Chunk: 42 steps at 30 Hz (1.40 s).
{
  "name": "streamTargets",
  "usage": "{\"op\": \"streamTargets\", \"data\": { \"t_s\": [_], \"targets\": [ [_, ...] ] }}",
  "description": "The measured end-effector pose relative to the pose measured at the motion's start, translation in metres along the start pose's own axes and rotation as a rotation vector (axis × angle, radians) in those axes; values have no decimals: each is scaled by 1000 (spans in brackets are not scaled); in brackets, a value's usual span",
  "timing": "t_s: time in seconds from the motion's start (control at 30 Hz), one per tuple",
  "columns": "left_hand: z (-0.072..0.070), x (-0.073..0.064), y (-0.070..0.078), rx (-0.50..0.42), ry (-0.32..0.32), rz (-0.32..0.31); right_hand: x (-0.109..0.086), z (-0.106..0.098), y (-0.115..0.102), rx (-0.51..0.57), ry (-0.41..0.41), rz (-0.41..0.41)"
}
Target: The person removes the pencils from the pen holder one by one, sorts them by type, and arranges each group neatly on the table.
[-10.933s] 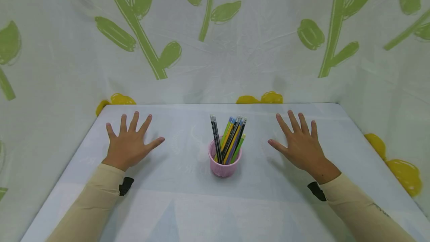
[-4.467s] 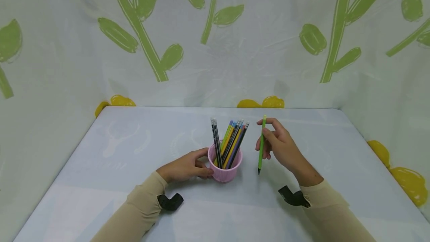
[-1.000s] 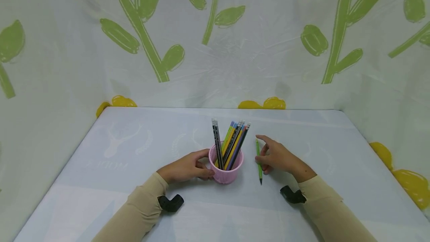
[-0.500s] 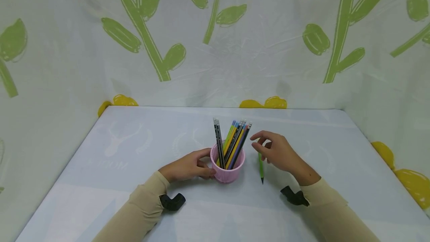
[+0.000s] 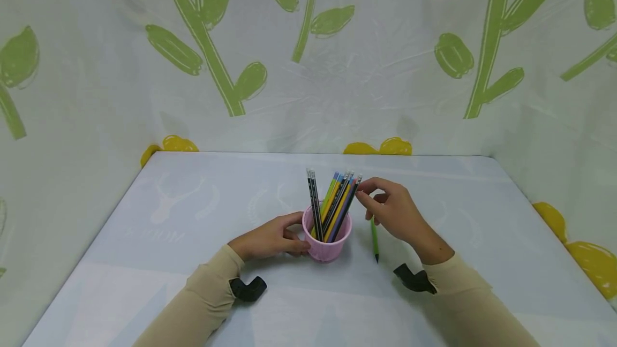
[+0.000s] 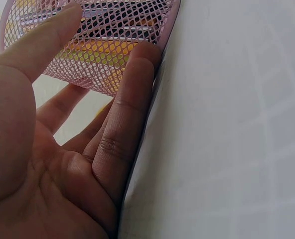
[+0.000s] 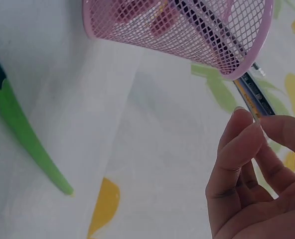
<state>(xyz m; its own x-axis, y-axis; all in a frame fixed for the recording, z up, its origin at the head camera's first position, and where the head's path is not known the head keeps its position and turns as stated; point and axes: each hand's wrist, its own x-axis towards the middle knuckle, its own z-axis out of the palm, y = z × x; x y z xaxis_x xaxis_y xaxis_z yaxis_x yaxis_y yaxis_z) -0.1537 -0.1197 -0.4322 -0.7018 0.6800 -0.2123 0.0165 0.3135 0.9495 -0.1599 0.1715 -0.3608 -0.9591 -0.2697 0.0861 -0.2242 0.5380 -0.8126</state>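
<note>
A pink mesh pencil cup (image 5: 324, 252) stands on the table, holding several black, yellow, purple, blue and green pencils (image 5: 332, 202). My left hand (image 5: 270, 238) grips the cup from the left; in the left wrist view, its thumb and fingers lie around the mesh wall (image 6: 100, 64). My right hand (image 5: 395, 210) is at the cup's upper right, thumb and index fingertips pinching the eraser end of a black pencil (image 5: 352, 200) that leans over the rim. Under that hand, a green pencil (image 5: 375, 241) lies on the table, dark point towards me, its far end hidden.
The table (image 5: 299, 304) has a pale printed cover. Behind it and on both sides hangs white cloth (image 5: 376, 95) with green leaves and yellow flowers. Black wrist pieces (image 5: 248, 288) show at both beige sleeves (image 5: 193, 304).
My right hand took the green pencil out of the cup, laid it on the table to the right and let go. It has since moved up and left to the black pencil; my left hand stays at the cup.
</note>
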Motion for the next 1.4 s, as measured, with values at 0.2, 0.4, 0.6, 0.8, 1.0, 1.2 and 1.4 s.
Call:
{"op": "streamTargets", "data": {
  "t_s": [0.2,0.4,0.6,0.8,1.0,1.2,1.4],
  "targets": [
    [-1,1,0,-10,-3,3,0,4,-3,25,-10,23],
    [-1,1,1,-7,1,7,1,7,-6,31,-26,20],
    [-3,1,2,-7,6,-2,3,9,-7,34,-27,6],
    [-3,1,1,-13,7,-4,4,12,-5,59,-34,-5],
    [-2,0,-3,-22,-4,-1,3,15,-1,78,-39,-8],
    [0,1,-3,-15,-4,2,2,18,1,82,-41,-20],
    [0,0,-1,-11,1,-5,0,19,1,84,-31,-28]
  ]
}}
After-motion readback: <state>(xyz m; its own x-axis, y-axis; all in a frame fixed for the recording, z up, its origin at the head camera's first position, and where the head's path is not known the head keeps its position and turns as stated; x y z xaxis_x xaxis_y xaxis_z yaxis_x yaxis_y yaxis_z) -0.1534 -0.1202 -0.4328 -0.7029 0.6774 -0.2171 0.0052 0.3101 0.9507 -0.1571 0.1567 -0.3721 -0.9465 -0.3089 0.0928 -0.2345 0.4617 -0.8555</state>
